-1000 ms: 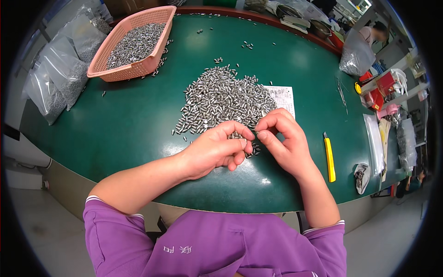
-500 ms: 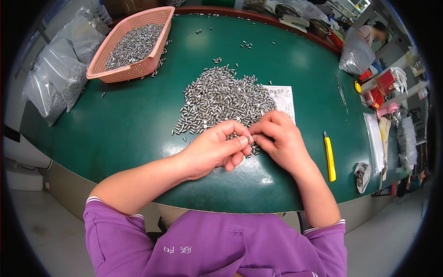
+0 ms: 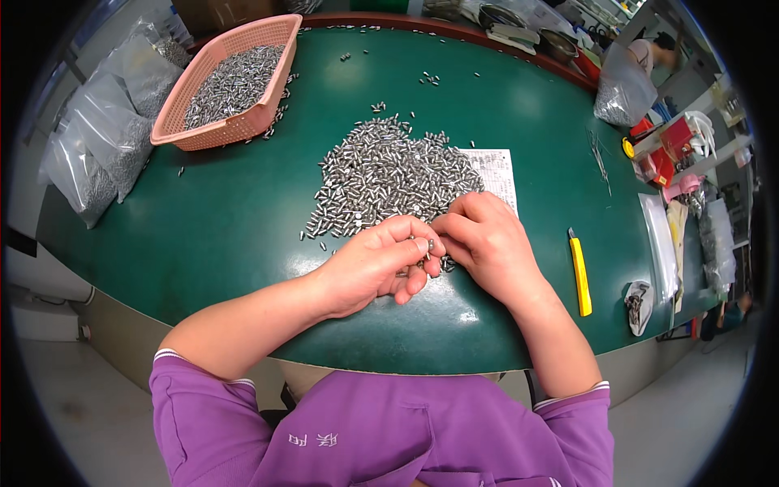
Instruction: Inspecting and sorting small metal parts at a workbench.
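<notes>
A heap of small silver cylindrical metal pieces (image 3: 389, 174) covers the middle of the green table, just beyond my hands. My left hand (image 3: 365, 260) is closed at the heap's near edge, with a small metal piece (image 3: 431, 243) pinched between thumb and forefinger. More pieces show by its curled fingers, partly hidden. My right hand (image 3: 492, 247) is close beside it on the right, fingers bent and drawn together over the heap's near right edge. Its fingertips are mostly hidden, so what they grip does not show. A printed paper sheet (image 3: 497, 174) lies partly under the heap.
A pink plastic basket (image 3: 276, 97) of similar pieces stands at the far left, beside filled clear bags (image 3: 97, 174). To the right lie a yellow utility knife (image 3: 581, 280) and a small bag (image 3: 639, 308). Another person (image 3: 645, 57) is at the far right.
My right hand has shifted slightly left, its fingertips now less visible behind my left hand's fingers. The piece in my left pinch shows at a slightly different angle.
</notes>
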A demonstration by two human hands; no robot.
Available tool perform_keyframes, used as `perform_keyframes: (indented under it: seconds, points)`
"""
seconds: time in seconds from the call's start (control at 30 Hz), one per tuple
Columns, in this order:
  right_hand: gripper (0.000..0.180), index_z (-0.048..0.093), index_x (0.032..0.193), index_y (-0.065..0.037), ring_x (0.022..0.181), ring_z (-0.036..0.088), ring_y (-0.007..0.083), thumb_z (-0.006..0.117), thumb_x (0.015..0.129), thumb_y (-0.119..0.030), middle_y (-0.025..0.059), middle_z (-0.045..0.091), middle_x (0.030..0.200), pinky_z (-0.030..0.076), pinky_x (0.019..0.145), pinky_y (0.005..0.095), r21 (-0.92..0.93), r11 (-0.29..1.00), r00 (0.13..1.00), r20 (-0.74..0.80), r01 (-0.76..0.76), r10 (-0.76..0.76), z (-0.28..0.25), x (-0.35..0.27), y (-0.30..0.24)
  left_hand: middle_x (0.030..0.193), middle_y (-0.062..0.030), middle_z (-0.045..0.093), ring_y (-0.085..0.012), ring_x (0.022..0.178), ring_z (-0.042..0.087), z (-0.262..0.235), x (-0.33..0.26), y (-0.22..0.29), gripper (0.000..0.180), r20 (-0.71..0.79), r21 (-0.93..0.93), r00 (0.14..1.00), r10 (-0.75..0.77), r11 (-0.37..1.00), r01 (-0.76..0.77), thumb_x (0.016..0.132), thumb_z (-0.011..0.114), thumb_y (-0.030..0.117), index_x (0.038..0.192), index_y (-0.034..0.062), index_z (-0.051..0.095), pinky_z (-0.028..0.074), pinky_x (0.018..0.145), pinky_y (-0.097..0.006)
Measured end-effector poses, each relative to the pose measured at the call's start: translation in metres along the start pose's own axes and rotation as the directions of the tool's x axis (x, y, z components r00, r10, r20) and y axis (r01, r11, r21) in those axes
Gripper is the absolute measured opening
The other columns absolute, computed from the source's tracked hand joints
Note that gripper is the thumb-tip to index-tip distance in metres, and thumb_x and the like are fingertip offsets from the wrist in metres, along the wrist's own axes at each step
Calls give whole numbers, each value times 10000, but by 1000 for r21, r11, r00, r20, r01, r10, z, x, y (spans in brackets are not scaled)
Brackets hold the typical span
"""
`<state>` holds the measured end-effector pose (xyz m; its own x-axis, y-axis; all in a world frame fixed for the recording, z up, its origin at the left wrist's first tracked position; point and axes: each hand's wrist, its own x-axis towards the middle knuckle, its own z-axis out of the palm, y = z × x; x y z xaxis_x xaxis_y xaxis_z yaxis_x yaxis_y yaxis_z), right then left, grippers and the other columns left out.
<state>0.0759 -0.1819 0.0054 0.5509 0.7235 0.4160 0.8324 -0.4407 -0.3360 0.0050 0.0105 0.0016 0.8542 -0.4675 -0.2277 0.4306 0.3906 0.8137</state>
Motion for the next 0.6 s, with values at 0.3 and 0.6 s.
perform_keyframes:
  seconds: [0.3,0.6]
  points:
    - [101,611,787,-113,818,544,244,685,719,-115,31,540,829,434,725,378,-9,1000,999,-25,30,-30,-4,-1,4,919,-71,551,-101,673,512,1,0,0,188,-28,-54,999,31,998,-32,979,425,171,1085,44,514,417,532,-223]
    - [119,614,802,-111,830,539,231,696,717,-117,28,527,830,432,731,373,8,999,998,29,49,-49,-7,-2,3,919,-73,536,-82,627,418,-1,2,1,148,-109,-121,991,81,988,-94,989,439,187,1011,53,498,336,479,-187]
